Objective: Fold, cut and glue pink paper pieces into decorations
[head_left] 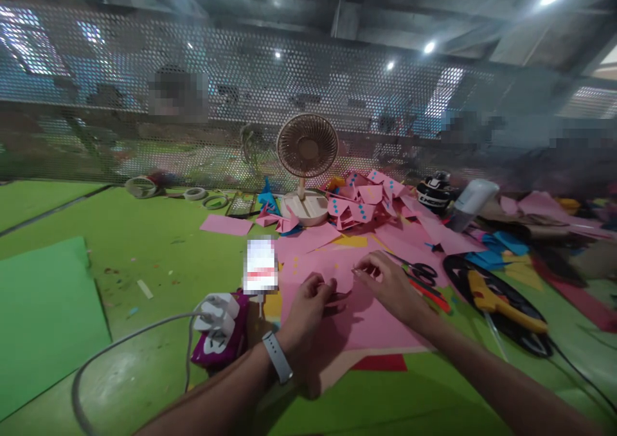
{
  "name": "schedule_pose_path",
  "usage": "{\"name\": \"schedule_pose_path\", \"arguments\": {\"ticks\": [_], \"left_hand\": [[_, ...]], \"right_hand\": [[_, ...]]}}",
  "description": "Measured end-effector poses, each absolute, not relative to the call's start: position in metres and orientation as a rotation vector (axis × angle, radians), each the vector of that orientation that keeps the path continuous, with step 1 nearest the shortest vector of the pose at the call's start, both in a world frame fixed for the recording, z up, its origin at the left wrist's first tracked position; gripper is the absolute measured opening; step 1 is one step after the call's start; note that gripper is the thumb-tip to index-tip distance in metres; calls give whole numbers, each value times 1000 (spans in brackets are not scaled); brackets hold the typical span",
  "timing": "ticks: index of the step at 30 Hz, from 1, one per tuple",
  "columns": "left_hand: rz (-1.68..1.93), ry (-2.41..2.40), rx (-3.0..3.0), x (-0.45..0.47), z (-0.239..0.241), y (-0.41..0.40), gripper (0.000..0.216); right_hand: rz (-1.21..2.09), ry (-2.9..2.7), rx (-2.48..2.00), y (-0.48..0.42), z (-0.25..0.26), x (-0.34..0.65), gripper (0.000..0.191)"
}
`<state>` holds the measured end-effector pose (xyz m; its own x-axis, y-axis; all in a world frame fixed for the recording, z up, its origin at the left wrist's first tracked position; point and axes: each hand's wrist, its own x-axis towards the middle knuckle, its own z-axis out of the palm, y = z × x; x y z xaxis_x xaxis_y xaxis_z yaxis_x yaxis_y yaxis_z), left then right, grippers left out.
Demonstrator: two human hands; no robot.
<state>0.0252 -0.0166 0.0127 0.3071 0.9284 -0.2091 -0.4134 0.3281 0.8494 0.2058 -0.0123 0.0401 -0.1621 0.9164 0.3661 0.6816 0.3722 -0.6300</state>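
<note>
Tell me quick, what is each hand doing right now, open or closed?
Left hand: closed, pinching the pink paper.
Right hand: closed, fingertips pinching the same pink paper.

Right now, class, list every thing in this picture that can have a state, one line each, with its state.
left hand, pinched on the pink paper
right hand, pinched on the same paper
scissors, lying flat, blades shut
desk fan, upright; spinning or not, cannot tell
glue gun, lying on its side
white bottle, leaning, not upright
</note>
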Motion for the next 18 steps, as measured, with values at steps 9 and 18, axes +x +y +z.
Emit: {"name": "schedule_pose_path", "arguments": {"ticks": [9,18], "left_hand": [[1035,807,790,25,14,-17,36],[1076,842,767,26,11,-13,35]], "right_hand": [[679,-1742,-1344,-1,36,211,18],[89,-2425,-1509,-16,14,227,13]]}}
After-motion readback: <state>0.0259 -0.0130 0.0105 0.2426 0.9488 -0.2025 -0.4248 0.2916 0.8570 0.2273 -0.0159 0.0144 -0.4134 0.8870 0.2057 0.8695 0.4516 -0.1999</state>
